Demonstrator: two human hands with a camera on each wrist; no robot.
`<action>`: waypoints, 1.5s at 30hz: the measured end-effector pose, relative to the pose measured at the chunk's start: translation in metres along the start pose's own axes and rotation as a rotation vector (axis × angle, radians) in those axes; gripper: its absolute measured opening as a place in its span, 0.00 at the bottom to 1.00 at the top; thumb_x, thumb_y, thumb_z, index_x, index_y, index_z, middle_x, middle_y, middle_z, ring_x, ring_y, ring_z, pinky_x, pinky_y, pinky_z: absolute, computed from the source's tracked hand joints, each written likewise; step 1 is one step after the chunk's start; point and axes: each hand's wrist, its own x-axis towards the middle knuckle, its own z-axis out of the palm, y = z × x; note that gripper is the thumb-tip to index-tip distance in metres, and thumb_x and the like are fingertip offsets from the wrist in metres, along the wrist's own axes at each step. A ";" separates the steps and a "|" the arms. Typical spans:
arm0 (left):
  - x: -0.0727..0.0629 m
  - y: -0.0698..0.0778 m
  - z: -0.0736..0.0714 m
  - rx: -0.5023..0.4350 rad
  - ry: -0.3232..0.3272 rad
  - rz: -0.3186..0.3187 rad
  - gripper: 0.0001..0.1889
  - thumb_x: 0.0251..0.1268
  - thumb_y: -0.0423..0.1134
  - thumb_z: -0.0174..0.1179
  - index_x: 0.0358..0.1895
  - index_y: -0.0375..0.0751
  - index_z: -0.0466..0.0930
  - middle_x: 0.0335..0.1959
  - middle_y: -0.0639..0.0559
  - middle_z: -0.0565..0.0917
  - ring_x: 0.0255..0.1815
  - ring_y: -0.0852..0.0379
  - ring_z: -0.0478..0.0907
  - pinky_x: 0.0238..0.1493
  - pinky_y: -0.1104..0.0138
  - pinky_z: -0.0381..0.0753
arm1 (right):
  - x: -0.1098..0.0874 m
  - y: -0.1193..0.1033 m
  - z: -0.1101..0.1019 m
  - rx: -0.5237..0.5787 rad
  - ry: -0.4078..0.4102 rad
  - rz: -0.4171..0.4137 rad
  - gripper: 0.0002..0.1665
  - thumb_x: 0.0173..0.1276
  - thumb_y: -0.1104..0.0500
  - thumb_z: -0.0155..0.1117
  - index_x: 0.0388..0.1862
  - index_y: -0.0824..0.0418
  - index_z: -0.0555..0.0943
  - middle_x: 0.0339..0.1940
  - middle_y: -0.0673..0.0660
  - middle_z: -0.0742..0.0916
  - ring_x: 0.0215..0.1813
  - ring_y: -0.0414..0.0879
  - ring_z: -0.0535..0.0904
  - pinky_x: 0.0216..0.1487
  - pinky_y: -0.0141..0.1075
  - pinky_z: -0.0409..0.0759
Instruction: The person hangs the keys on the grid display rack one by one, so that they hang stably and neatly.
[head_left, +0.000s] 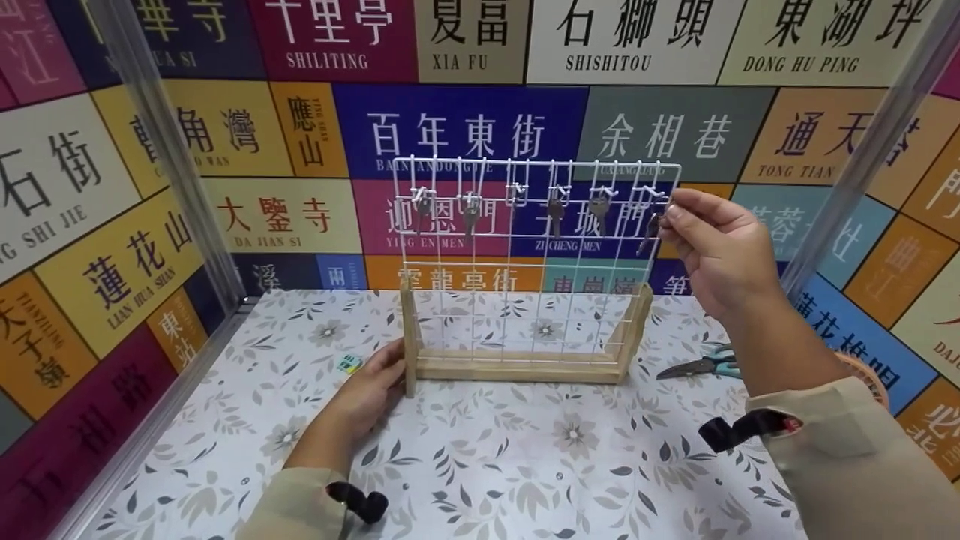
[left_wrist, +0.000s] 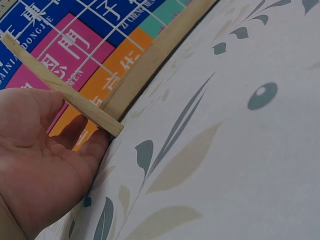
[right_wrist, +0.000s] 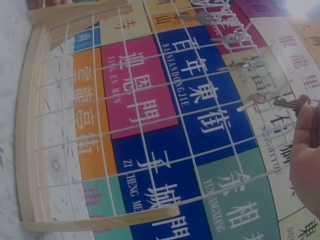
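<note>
A white wire grid rack stands upright in a wooden base. My left hand holds the base's left post, with the thumb on one side and curled fingers on the other. Along the grid's top, several metal keys hang from white hooks. At the top right corner, my right hand pinches a key between thumb and forefinger, close to the last hook. The fingers partly cover this key.
Pliers with teal handles lie right of the rack, below my right forearm. Behind that forearm an orange basket shows partly. A small green and yellow piece lies beside my left hand. Sign-printed panels stand behind the floral tabletop.
</note>
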 end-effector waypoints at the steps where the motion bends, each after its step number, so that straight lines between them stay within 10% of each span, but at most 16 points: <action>1: 0.000 0.000 0.000 0.000 -0.010 0.013 0.24 0.86 0.46 0.52 0.78 0.73 0.69 0.85 0.64 0.66 0.89 0.54 0.57 0.90 0.52 0.57 | 0.002 0.000 -0.001 0.000 0.005 0.002 0.25 0.66 0.63 0.79 0.61 0.67 0.85 0.53 0.58 0.86 0.51 0.47 0.86 0.56 0.30 0.90; 26: 0.000 -0.004 -0.001 -0.036 -0.016 0.021 0.25 0.86 0.43 0.52 0.79 0.67 0.69 0.85 0.60 0.66 0.88 0.52 0.59 0.90 0.53 0.58 | 0.011 0.032 -0.021 -0.059 0.071 0.076 0.25 0.69 0.60 0.78 0.63 0.65 0.85 0.52 0.55 0.87 0.52 0.45 0.87 0.58 0.29 0.89; 45: -0.001 -0.001 0.000 -0.006 -0.017 0.015 0.24 0.86 0.46 0.52 0.79 0.70 0.69 0.83 0.63 0.68 0.88 0.53 0.60 0.90 0.53 0.59 | -0.034 0.071 -0.023 0.057 0.025 0.083 0.17 0.71 0.61 0.76 0.55 0.65 0.87 0.47 0.56 0.87 0.48 0.45 0.88 0.56 0.32 0.91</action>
